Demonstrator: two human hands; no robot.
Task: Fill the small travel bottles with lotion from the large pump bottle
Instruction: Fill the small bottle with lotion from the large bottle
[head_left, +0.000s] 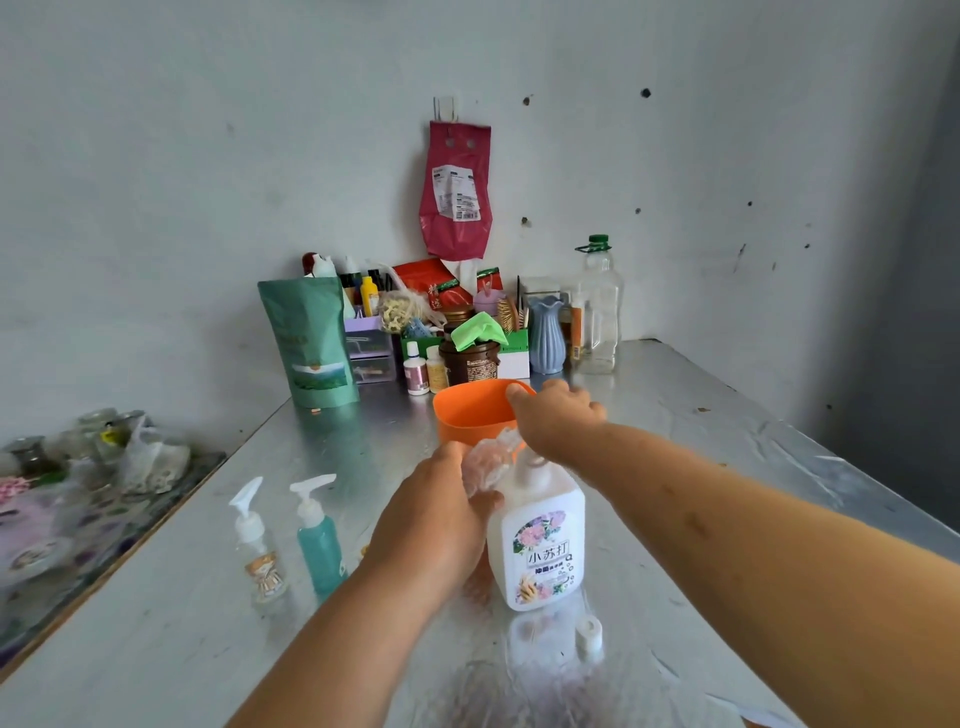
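Observation:
The large white lotion bottle (543, 540) with a flowered label stands upright at the table's middle. Its top is partly hidden behind my right wrist. My left hand (434, 525) lies against the bottle's left side and holds a crumpled piece of clear plastic wrap (485, 462) near the neck. My right hand (556, 415) reaches over the bottle and grips the right rim of an orange cup (467, 415), thumb on the rim. Two small pump bottles stand to the left: a clear one (258, 545) and a teal-filled one (318, 540). A small white cap (589, 636) stands in front of the big bottle.
The metal table (182, 623) runs to the wall. At its back stand a green pouch (311, 343), jars, a blue vase (546, 332) and a clear empty bottle (600, 312). A lower cluttered surface (78, 499) adjoins the left edge.

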